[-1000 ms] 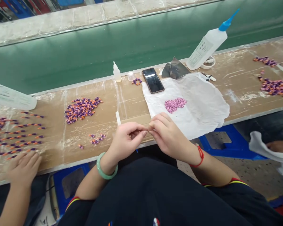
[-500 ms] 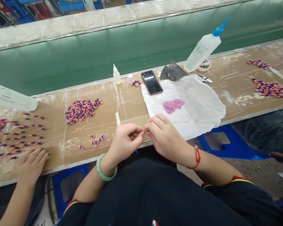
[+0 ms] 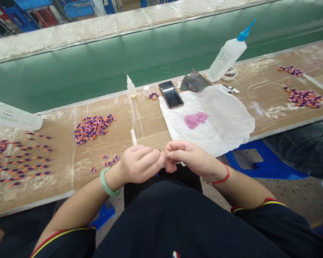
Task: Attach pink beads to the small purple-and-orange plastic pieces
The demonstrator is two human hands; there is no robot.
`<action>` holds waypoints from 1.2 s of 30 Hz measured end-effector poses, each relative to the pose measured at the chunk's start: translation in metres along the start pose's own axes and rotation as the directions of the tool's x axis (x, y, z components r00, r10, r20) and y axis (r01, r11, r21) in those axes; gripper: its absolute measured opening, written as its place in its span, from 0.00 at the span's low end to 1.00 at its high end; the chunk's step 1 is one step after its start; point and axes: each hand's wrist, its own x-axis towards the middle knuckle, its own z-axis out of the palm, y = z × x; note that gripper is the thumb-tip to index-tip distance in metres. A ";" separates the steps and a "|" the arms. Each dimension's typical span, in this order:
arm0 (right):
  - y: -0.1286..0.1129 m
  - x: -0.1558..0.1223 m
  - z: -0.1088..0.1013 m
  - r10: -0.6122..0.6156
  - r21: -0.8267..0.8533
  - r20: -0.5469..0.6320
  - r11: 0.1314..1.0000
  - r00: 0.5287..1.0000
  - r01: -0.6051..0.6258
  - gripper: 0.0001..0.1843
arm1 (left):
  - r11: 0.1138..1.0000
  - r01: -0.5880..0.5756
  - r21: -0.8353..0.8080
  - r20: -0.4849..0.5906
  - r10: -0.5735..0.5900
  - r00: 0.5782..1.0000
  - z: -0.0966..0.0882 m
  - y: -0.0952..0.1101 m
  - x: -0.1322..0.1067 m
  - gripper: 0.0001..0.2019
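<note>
While the left hand (image 3: 142,163) and right hand (image 3: 190,157) pinch closed on something thin (image 3: 166,155), too small to identify, one beaded ring (image 3: 156,96) looks formed; purple-orange pile (image 3: 93,128) lies loose.

A single head-worn camera gives the whole view, looking forward and steeply down over the dark shirt (image 3: 158,218) from above the near edge of the worktop (image 3: 148,111). It sits close to the left hand (image 3: 142,165) and right hand (image 3: 187,156), which fall near the middle of the frame, and reaches past the far edge to the green strip (image 3: 97,73) beyond. The view is wide and tilted: the worktop's long edges climb toward the right, and both its ends run out of frame.
</note>
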 end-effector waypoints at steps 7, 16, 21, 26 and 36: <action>0.003 0.000 0.005 -0.033 -0.035 -0.054 0.999 0.998 0.031 0.06 | 0.999 0.008 -0.051 0.006 -0.008 1.000 0.003 -0.001 -0.002 0.07; -0.005 -0.004 0.011 -0.388 -0.498 -0.060 0.810 0.920 0.309 0.05 | 0.626 0.571 -0.531 0.150 -0.594 0.790 -0.003 0.016 0.009 0.08; -0.005 -0.002 0.012 -0.522 -0.677 -0.022 0.635 0.853 0.371 0.08 | 0.578 0.606 -0.547 0.171 -0.631 0.756 0.000 0.019 0.009 0.09; 0.001 0.002 0.014 -0.599 -0.713 -0.037 0.577 0.800 0.398 0.08 | 0.572 0.578 -0.583 0.122 -0.641 0.758 0.007 0.023 0.006 0.09; 0.015 0.019 -0.004 -0.603 -0.713 -0.149 0.614 0.783 0.338 0.09 | 0.553 0.829 0.080 0.290 -0.809 0.512 0.018 -0.086 -0.055 0.08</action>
